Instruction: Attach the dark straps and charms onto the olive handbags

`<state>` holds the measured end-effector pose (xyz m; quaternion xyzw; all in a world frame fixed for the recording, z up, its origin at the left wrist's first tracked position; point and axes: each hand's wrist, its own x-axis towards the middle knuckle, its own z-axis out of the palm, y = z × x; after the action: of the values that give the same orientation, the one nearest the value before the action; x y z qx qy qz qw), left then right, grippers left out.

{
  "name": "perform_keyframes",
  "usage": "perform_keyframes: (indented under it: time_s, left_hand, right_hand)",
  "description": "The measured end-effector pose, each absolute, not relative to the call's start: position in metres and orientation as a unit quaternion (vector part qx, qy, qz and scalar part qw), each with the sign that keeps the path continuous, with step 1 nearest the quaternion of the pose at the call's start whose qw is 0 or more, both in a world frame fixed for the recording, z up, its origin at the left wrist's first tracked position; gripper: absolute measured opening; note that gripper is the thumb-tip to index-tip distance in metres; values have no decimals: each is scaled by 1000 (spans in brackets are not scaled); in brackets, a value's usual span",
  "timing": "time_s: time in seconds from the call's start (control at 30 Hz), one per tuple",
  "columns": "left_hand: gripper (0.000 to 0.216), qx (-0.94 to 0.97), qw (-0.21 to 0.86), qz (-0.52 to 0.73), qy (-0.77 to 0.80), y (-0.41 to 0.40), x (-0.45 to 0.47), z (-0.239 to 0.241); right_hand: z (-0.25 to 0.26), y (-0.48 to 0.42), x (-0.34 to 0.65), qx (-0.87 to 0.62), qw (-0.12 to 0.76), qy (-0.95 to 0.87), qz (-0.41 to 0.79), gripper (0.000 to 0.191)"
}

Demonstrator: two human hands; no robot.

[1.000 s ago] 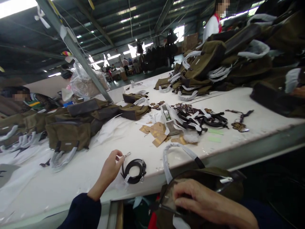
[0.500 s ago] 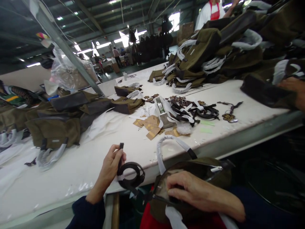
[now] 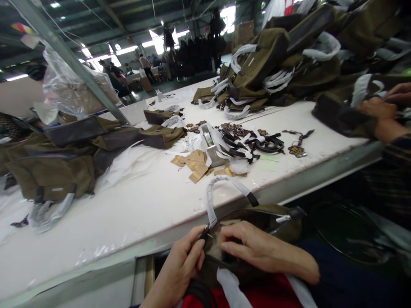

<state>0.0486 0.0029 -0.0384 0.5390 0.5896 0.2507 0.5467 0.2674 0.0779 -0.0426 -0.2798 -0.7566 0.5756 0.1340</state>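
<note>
An olive handbag rests over my lap at the table edge, its zipped top open and pale lining showing. My left hand pinches the end of a dark shoulder strap by the bag's left end, close to a small metal fitting. The strap's coiled part hangs below that hand. My right hand reaches across the bag's mouth, fingers curled closed at the opening; their tips are partly hidden. One wrapped white handle arches up behind, and another wrapped strip hangs in front.
On the white table lie a tape dispenser, brown tags, coiled straps and a flower-shaped charm. Olive bags lie left, with a tall pile behind. Another person's hands work at right.
My left hand has moved right and down, bringing the strap end from over the table to the bag's left end. My right hand stays at the bag's opening.
</note>
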Motion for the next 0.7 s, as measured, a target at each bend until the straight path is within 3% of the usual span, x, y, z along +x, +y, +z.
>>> perform_keyframes:
  time_s: [0.3, 0.7]
  left_hand:
    - [42, 578, 441, 289, 623, -9, 50, -45]
    - [35, 660, 409, 253, 577, -7, 68, -36]
  right_hand:
    - [-43, 74, 270, -300, 120, -740, 589, 15]
    - [-43, 71, 271, -291, 149, -780, 535, 15]
